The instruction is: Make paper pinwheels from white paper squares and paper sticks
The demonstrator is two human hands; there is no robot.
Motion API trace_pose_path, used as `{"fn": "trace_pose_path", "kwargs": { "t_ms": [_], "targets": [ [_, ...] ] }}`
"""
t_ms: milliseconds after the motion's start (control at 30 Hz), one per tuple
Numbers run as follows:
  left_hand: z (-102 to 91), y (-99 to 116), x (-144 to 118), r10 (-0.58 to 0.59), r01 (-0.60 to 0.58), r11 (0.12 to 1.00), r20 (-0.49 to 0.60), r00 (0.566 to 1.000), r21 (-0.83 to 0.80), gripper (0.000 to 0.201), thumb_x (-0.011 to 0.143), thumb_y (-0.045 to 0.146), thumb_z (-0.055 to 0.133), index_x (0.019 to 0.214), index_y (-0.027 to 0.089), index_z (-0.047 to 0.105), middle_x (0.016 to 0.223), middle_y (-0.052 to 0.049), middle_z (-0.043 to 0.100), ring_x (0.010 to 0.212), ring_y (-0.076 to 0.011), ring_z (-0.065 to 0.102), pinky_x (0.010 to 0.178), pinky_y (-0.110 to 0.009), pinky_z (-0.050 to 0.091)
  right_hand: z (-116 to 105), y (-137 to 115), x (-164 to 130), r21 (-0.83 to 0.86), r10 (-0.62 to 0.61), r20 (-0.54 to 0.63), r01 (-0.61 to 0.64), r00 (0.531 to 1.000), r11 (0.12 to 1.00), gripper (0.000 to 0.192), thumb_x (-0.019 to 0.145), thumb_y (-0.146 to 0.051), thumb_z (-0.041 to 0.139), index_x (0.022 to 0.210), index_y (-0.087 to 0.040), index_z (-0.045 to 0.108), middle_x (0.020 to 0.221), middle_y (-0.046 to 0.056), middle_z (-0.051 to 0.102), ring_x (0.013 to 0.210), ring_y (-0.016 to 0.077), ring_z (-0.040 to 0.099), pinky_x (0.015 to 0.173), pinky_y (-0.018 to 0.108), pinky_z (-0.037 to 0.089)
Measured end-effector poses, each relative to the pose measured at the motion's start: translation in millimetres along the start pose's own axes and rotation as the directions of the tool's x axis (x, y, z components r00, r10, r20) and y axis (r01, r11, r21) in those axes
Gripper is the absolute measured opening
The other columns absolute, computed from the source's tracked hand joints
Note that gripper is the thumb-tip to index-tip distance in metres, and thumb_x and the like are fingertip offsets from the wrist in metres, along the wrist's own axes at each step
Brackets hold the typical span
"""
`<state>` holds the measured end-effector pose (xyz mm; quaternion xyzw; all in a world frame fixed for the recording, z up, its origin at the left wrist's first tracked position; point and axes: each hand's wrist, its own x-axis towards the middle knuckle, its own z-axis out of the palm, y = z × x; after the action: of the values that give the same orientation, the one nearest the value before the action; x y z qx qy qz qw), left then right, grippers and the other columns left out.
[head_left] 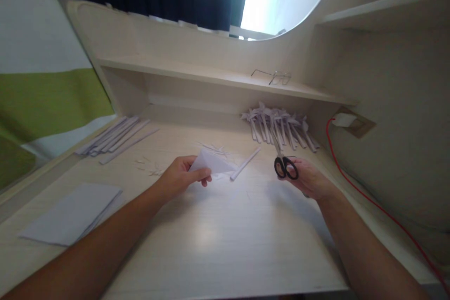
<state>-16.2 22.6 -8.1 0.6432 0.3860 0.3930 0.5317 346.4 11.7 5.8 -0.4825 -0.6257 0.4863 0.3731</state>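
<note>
The left hand (183, 176) pinched a folded piece of paper (213, 161) by its near corner, thumb on top and fingers beneath, so that the sheet stood just clear of the table (225, 239) with its free edge turned toward the other hand; the right hand (309, 179) was closed around the black handles of a pair of scissors (285, 165), whose blades pointed away toward the back of the table, apart from the paper and not cutting it; whether the blades were parted could not be told. A rolled paper stick (245, 164) lay between the two hands, with thin scraps (215, 150) behind the paper; a heap of finished sticks (279, 127) was pushed to the back right, out of the working space; flat strips (114, 138) waited at the back left, and whole sheets (72, 213) near the left edge; glasses (274, 76) rested on the shelf (197, 71); a red cable (369, 201) ran from a wall plug (343, 120).
</note>
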Motion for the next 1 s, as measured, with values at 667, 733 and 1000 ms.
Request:
{"fn": "trace_pose_path", "kwargs": {
  "t_ms": [667,733,1000],
  "targets": [
    [-12.6,6.8,-5.7,0.018,-0.020,0.987,0.015,1.000,0.160,0.030,0.078,0.040,0.073,0.057,0.019,0.071,0.062,-0.004,0.071,0.062,-0.0176,0.063,0.068,-0.026,0.048,61.9,-2.5,3.9,0.221,0.004,-0.021,0.001,1.000,0.975,0.030,0.071,-0.041,0.085,0.084,-0.018,0.072,0.080,0.002,0.062,0.072,0.0158,0.055,0.069,0.030,0.048],
    [-10.4,8.2,-7.6,0.030,-0.034,0.986,0.024,0.999,0.162,0.030,0.078,0.040,0.073,0.057,0.019,0.070,0.064,-0.003,0.071,0.064,-0.0173,0.063,0.069,-0.026,0.047,69.7,-10.1,1.0,0.095,-0.068,-0.051,0.072,0.996,0.993,0.023,0.071,-0.039,0.084,0.081,-0.019,0.076,0.089,0.003,0.063,0.081,0.0171,0.056,0.077,0.031,0.048],
    [9.9,14.1,-18.8,0.002,-0.004,0.993,0.010,1.000,0.116,0.031,0.076,0.040,0.072,0.054,0.019,0.068,0.060,-0.002,0.069,0.059,-0.0159,0.059,0.066,-0.026,0.044,113.0,-33.0,-6.1,0.000,-0.150,-0.146,0.151,0.978,0.988,0.020,0.079,-0.041,0.079,0.084,-0.022,0.081,0.101,0.006,0.071,0.093,0.0215,0.064,0.085,0.036,0.050]
  ]
}}
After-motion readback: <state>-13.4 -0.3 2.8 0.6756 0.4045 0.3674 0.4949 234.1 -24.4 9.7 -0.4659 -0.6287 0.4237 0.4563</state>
